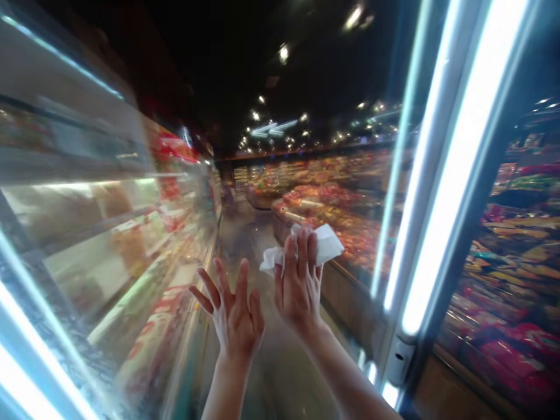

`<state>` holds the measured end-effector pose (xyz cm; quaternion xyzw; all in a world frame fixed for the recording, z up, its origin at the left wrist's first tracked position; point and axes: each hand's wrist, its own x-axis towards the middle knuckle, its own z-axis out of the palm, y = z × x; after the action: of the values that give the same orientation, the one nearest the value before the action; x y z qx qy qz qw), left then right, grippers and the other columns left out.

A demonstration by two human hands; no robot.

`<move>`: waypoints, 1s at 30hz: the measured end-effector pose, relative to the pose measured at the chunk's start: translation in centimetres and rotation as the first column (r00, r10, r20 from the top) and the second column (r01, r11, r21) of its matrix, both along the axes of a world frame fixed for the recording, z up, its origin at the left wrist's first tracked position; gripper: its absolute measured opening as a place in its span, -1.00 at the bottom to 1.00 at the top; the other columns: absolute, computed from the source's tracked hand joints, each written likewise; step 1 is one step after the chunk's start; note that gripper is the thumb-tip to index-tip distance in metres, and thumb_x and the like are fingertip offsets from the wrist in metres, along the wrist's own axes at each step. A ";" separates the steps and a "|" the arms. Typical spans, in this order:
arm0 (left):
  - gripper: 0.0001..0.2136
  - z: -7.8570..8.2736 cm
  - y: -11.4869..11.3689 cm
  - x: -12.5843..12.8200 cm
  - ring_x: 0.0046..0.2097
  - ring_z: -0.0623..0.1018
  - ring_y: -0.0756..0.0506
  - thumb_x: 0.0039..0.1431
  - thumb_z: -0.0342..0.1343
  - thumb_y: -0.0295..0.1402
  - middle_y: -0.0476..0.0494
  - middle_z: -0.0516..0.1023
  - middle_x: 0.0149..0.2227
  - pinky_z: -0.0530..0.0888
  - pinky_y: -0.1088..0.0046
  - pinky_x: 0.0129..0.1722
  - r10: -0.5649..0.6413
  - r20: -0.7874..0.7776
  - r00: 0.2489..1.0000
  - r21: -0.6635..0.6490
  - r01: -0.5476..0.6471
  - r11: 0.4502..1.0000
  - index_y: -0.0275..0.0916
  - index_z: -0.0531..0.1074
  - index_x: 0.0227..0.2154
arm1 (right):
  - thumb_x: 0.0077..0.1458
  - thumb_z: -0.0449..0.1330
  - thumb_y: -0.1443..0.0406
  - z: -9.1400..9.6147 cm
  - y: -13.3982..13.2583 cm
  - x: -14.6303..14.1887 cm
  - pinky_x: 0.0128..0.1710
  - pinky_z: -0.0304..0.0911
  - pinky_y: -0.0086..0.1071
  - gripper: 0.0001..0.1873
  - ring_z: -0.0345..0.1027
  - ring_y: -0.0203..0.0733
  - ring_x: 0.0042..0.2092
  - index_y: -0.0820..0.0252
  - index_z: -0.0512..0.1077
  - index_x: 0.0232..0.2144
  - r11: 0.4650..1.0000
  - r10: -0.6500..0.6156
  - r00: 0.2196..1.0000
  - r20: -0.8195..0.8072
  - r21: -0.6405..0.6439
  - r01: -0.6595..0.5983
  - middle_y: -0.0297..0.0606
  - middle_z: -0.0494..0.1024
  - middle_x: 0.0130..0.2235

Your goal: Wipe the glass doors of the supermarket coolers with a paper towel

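Note:
My left hand (238, 315) is raised at the lower middle with its fingers spread, and it holds nothing. Just right of it, my right hand (301, 280) presses a crumpled white tissue (329, 245) under its fingers. The tissue sticks out on both sides of the fingers. Both palms face away from me, seemingly against a clear glass pane that mirrors the store. Whether the left fingertips touch the glass I cannot tell.
Bright vertical light tubes (464, 169) and a dark frame edge stand at the right. Blurred shelves (109, 233) with packaged goods run along the left. Heaps of colourful packages (511, 291) show at far right, with more displays (324, 198) further back under ceiling lights.

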<state>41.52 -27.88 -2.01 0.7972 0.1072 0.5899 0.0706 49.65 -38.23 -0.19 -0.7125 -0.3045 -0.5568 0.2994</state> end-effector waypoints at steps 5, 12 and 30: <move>-0.38 0.7 -1.5 1.1 0.52 -0.35 -0.35 0.35 0.00 -0.37 -0.14 -0.12 0.53 -0.36 -0.36 0.39 -0.031 0.035 0.999 0.017 0.030 0.999 0.06 0.02 0.42 | 0.39 -0.03 0.35 0.8 -1.6 0.3 0.36 0.05 0.15 -0.15 -0.27 0.12 0.52 0.15 -0.45 0.49 1.000 -0.009 1.000 0.001 0.017 0.009 0.08 -0.16 0.51; -0.39 1.5 -3.1 2.1 0.52 -0.32 -0.40 0.34 0.02 -0.36 -0.10 -0.24 0.54 -0.31 -0.38 0.39 -0.040 0.040 0.998 0.007 0.040 0.999 0.09 0.07 0.41 | 0.40 -0.04 0.33 5.4 -4.3 2.0 0.37 0.01 0.22 -0.16 -0.44 0.15 0.53 0.16 -0.48 0.49 0.997 -0.007 1.000 0.026 0.071 0.006 0.05 -0.25 0.52; -0.37 1.4 -0.8 -0.2 0.52 -0.31 -0.39 0.34 0.02 -0.39 -0.09 -0.18 0.53 -0.30 -0.37 0.40 0.006 -0.005 1.000 0.049 -0.006 0.999 0.11 0.03 0.41 | 0.41 -0.06 0.32 1.4 -4.3 1.6 0.34 -0.09 0.45 -0.21 -0.43 0.24 0.52 0.16 -0.39 0.50 0.979 -0.043 0.997 -0.060 0.198 0.054 0.08 -0.25 0.52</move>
<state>41.33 -28.71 -0.62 0.7998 0.0954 0.5906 0.0489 51.29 -42.50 1.23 -0.7013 -0.2211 -0.5716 0.3640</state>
